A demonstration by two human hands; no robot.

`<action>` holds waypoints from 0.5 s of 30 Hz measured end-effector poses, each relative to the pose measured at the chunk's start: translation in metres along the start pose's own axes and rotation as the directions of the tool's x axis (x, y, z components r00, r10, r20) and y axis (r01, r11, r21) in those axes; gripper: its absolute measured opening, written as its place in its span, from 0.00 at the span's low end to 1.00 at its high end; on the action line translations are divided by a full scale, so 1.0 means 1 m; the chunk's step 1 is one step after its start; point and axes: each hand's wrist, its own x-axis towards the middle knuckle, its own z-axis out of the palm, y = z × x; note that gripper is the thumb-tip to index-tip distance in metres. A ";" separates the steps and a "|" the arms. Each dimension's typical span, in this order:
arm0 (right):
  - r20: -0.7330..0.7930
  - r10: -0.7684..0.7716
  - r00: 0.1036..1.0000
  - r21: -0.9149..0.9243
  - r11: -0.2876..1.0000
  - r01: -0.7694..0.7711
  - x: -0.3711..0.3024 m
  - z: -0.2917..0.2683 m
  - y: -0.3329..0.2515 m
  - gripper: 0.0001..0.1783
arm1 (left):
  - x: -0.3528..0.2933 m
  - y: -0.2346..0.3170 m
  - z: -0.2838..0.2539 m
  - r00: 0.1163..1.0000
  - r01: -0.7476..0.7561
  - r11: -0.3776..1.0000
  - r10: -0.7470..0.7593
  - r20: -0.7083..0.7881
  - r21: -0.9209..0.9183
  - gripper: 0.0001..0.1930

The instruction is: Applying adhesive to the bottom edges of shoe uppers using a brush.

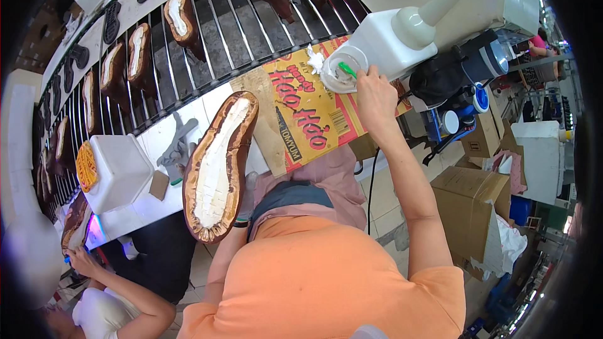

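My left hand (247,193), in a grey glove, holds up a brown lasted shoe upper (241,150) with its underside facing me. Most of that hand is hidden behind the upper. Pale white lining fills the middle, ringed by a tan folded margin pleated at the near end. My right hand (375,97), bare, is closed on a green-handled brush (347,69). The brush's lower end is inside a clear plastic cup (331,83), which stands on a yellow and red cardboard sheet (295,132). White residue clings beside the cup's rim.
A white nozzle bottle (384,41) stands behind the cup. Several lasted uppers (139,50) and dark soles (111,22) lie along the metal rack (229,6). Left are a white container (119,166) and grey glove (178,141). A co-worker (122,301) handles another upper; cartons (471,201) stand right.
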 end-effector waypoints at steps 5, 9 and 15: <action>0.026 0.000 1.000 0.085 0.996 -0.003 -0.003 0.013 0.010 0.06 | -0.009 0.004 0.000 0.999 -0.034 0.999 0.034 0.035 0.003 0.28; -0.158 0.157 0.975 0.579 0.814 -0.037 -0.021 0.041 0.029 0.09 | -0.018 0.005 0.003 0.996 -0.076 0.997 0.076 0.054 0.001 0.28; 0.127 0.388 0.913 0.983 0.072 -0.168 -0.042 0.083 0.019 0.12 | -0.030 0.006 0.014 0.985 -0.140 0.990 0.141 0.100 -0.025 0.28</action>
